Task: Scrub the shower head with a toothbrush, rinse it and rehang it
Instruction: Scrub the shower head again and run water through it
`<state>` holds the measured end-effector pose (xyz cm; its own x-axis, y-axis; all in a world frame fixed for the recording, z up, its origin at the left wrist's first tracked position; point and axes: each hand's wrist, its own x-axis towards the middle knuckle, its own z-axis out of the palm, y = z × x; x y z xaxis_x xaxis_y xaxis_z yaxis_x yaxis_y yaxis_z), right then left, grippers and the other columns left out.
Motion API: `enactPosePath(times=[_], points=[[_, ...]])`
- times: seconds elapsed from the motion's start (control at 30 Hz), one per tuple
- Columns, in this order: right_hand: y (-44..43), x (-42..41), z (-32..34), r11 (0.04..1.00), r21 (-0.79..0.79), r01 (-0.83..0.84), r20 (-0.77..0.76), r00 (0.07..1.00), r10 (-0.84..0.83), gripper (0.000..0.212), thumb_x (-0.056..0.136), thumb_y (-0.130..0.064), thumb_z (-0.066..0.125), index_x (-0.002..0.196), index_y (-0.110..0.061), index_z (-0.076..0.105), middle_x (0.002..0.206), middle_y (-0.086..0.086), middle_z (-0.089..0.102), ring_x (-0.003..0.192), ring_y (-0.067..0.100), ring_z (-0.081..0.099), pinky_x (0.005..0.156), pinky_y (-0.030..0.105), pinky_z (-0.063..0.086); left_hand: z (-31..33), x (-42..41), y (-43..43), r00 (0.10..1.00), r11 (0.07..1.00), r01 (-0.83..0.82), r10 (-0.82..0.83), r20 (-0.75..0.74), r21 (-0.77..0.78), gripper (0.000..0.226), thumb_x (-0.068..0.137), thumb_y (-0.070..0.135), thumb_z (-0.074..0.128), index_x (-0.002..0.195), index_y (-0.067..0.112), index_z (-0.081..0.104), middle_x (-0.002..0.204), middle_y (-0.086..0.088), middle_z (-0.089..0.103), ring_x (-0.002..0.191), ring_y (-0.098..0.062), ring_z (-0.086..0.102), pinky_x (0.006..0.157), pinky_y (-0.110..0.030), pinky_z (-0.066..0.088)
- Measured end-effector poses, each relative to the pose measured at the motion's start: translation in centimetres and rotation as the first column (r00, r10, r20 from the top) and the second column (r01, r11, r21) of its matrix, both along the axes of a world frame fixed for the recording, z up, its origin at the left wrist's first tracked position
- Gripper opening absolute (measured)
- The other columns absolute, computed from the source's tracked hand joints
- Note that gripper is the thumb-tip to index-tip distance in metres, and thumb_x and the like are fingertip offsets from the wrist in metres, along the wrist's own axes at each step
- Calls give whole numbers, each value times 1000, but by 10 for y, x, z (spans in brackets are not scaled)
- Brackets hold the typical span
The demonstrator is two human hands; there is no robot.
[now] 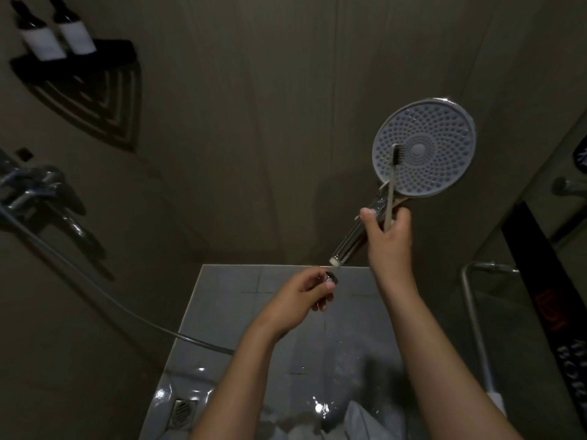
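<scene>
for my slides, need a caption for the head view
Right hand grips shower head and toothbrush together; left hand holds the hose end.

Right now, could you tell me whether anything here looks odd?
Yes: the hose is off the shower head. The left hand pinches its connector just below the handle's bare end; the right hand grips handle and toothbrush together.

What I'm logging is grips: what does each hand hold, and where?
The right hand grips the shower head and toothbrush by their handles; the left hand holds the hose end.
</scene>
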<state>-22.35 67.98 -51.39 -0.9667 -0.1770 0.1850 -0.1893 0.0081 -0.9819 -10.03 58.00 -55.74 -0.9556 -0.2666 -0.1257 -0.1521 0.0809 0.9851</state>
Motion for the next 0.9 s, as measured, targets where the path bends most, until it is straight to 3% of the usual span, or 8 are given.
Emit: enactPosePath(times=[0.2,0.3,0.4,0.5,0.67,0.8,0.9], points=[[-13,13,1,1000,17,-20,5,1000,20,25,88,-25,63,103,-12,49,82,-4,56,76,12,55,65,15,43,7,0,-10,998,998,-52,51,-28,-26,12,91,10,57,83,18,55,69,5,63,57,-7,56,56,-19,42],[-17,19,3,999,39,-19,-3,1000,19,26,88,-26,63,103,-12,47,86,6,57,77,16,55,63,17,43,9,4,-13,996,995,-85,83,-34,-56,17,88,17,61,77,29,55,70,6,65,60,-8,59,56,-16,42],[-17,26,7,998,69,-8,-30,999,11,23,89,-26,62,98,-14,44,87,18,58,77,26,57,66,30,47,10,5,-13,992,989,-120,115,-58,-89,32,86,14,65,67,38,53,67,8,63,59,-9,60,53,-12,41],[-20,33,13,996,83,30,-45,999,-27,24,89,-27,62,97,-14,44,84,13,56,76,27,56,69,40,48,11,5,-12,984,980,-161,151,-96,-113,30,83,12,68,69,31,49,67,5,59,56,-7,60,49,-10,40],[-23,39,14,996,53,66,-38,997,-64,23,89,-26,62,97,-15,43,78,-4,50,71,13,49,69,32,41,12,6,-7,948,941,-295,267,-172,-165,39,75,7,74,67,26,41,58,15,54,55,-1,51,55,-25,50],[-25,42,12,996,41,81,-51,996,-79,22,89,-24,62,96,-15,43,77,-4,52,69,11,50,67,29,39,16,9,-5,947,927,-303,266,-180,-222,43,74,9,75,69,27,36,58,14,50,53,4,43,56,-14,37],[-24,42,11,994,43,102,-56,993,-100,22,90,-25,61,97,-18,42,84,-1,55,72,12,52,65,23,39,21,12,-4,975,953,-219,207,-78,-208,30,82,18,67,75,27,39,66,11,55,56,3,46,60,-16,40]])
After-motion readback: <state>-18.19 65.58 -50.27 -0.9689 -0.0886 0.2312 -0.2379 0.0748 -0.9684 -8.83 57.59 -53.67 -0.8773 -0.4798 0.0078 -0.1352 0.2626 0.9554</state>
